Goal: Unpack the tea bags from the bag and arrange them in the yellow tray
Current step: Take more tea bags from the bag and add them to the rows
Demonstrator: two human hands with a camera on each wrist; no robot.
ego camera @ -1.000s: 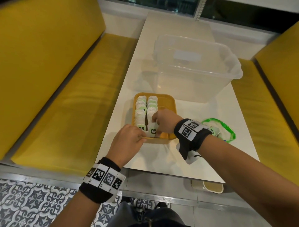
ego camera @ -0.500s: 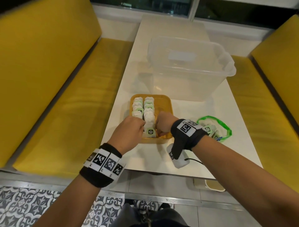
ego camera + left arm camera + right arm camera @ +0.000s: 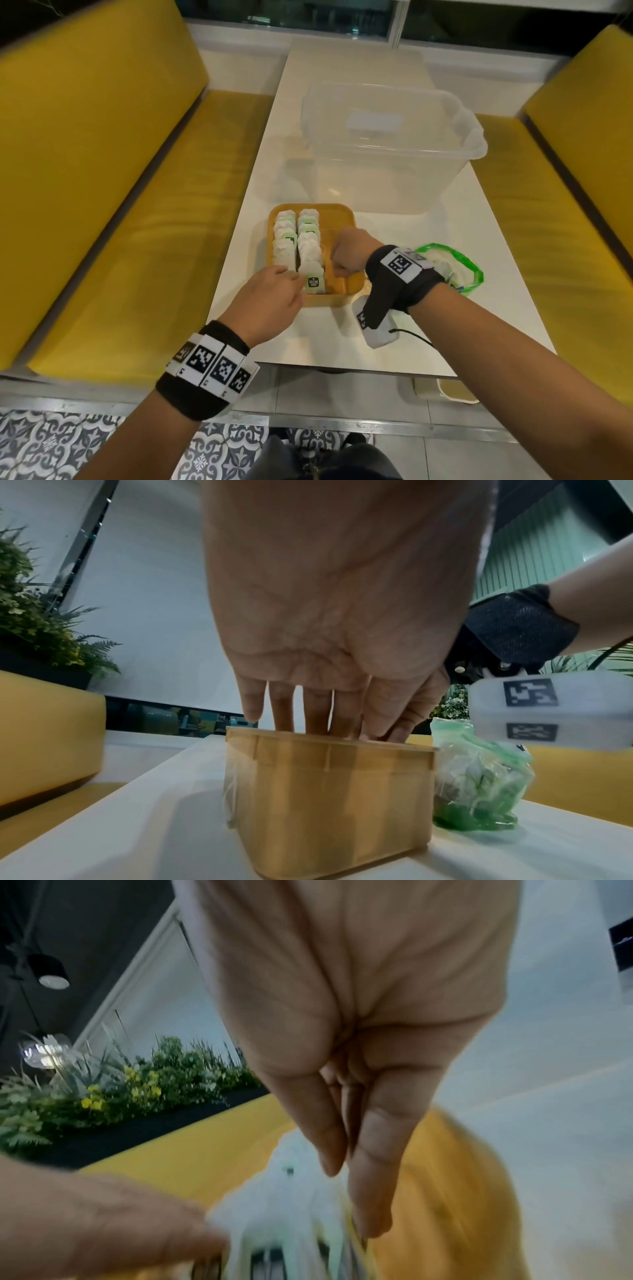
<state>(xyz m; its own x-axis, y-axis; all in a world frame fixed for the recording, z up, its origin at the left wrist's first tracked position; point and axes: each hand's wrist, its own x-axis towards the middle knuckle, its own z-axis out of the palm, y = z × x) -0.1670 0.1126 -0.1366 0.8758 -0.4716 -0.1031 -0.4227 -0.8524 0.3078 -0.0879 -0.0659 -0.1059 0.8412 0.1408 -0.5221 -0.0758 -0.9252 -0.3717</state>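
Head view: two rows of tea bags (image 3: 297, 240) stand packed along the left side of the yellow tray (image 3: 344, 222), centre of the frame; its right half shows bare bottom.
Left hand (image 3: 270, 298): at the tray's near-left corner, fingers reaching down over the rim beside the nearest tea bag (image 3: 313, 279); the left wrist view shows them straight and slightly spread, dipping inside, gripping nothing that I can see.
Right hand (image 3: 347, 251): over the tray's right half, fingers curled under, thumb and fingers pressed together in the right wrist view just beside the white bags; whether it pinches a tag or string I cannot tell, the view is blurred.
Progress: well along, I judge; both rows look nearly full and are being tidied.
Left to do: the clear bag with green rim (image 3: 455, 265) lies right of the tray on the surface (image 3: 479, 308), partly behind the right wrist, and appears to hold more tea bags.
Around: a large clear plastic tub (image 3: 387, 150) stands just beyond the tray; yellow benches (image 3: 137, 205) run along both sides.
In the way: nothing blocks the tray; the right wrist covers part of the bag.
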